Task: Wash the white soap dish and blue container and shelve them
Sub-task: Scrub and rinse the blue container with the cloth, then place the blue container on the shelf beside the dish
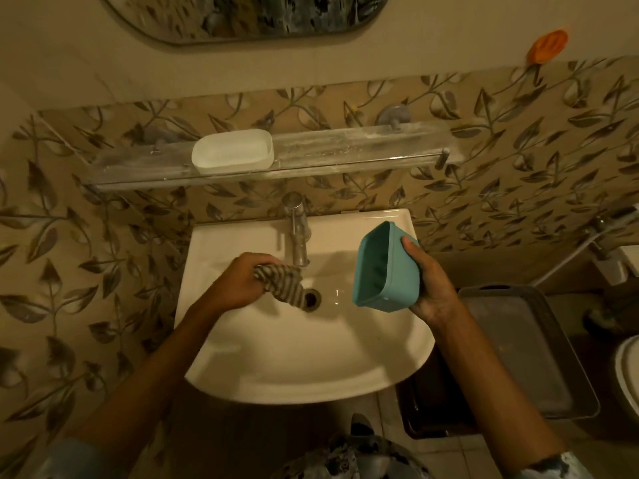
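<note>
My right hand [430,281] grips the blue container [385,267] by its outer side, holding it tilted over the right part of the white sink [276,357] with its opening facing left. A striped cloth [281,283] is bunched in my left hand [238,281], just under the tap [297,233] and beside the drain [311,297]. No water is seen running. The white soap dish [232,152] stands upright on the glass shelf [345,150] above the sink, left of the shelf's middle.
A mirror [242,15] hangs above the shelf. An orange soap holder [548,46] is stuck to the wall at upper right. A grey lidded bin [518,350] stands right of the sink, with a toilet edge [627,371] beyond it. Leaf-patterned tiles cover the wall.
</note>
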Demonstrator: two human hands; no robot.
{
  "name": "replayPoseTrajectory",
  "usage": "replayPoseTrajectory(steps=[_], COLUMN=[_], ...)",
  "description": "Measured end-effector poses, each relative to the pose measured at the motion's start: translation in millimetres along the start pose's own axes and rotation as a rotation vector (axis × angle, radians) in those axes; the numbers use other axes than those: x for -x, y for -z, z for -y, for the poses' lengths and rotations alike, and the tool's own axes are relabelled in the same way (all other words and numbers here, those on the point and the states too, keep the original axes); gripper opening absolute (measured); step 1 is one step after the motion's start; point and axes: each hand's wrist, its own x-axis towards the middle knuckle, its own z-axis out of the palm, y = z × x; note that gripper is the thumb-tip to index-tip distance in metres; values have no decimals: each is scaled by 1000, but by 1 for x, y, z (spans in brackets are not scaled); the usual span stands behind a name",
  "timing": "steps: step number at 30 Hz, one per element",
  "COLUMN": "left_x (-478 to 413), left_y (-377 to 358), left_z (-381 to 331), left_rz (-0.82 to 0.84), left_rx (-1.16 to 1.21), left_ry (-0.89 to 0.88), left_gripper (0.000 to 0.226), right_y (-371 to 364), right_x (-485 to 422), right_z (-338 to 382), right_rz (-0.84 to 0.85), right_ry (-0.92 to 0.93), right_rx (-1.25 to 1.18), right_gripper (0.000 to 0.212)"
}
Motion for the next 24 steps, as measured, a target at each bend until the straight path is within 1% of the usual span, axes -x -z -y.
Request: replayPoseTrajectory(steps=[1, 3, 5, 7, 9, 11, 13, 14, 15, 16, 17, 19, 21, 22, 24], left_x=[-6, -17, -32, -51, -69, -88, -105, -111, -117, -120, -122, -118, -106, -98, -80], left_y=[3, 4, 3, 6, 8, 10, 12, 13, 13, 12, 10, 3, -6, -10, -16], left_z=[12, 30, 41, 44, 43, 44, 46, 48, 51, 54, 58, 64, 69, 71, 70], left_rz=[-86, -215, -286, -352, -399, -449, -449, -430, -420, -427, -457, -560, -609, -623, -656], left_rx=[116, 373, 685, 862, 922, 957, 1039, 1110, 1161, 1172, 1129, 898, 653, 569, 518], left_ry=[151, 432, 570, 652, 706, 712, 684, 676, 680, 689, 699, 729, 713, 691, 653], left_gripper=[36, 36, 36, 29, 22, 19, 13, 15, 23, 32, 39, 49, 51, 50, 45], right_y=[3, 8, 11, 14, 16, 17, 19, 20, 21, 22, 22, 22, 21, 20, 14], right_x=[-2, -6, -10, -13, -13, -13, -11, -10, -8, -7, -6, -4, -4, -4, -6], right_z=[0, -1, -3, -5, -8, -9, -11, -11, -12, -12, -13, -14, -15, -15, -17], right_rz=[-9, -19, -20, -19, -18, -22, -28, -29, -30, -30, -28, -30, -40, -42, -43], right_ry=[5, 9, 4, -4, -11, -21, -22, -20, -18, -16, -13, -2, 10, 14, 22], right_rx=[1, -8, -31, -46, -55, -71, -89, -99, -107, -111, -111, -107, -114, -119, -118], right_gripper=[53, 53, 51, 44, 37, 35, 37, 39, 42, 43, 45, 45, 41, 39, 40])
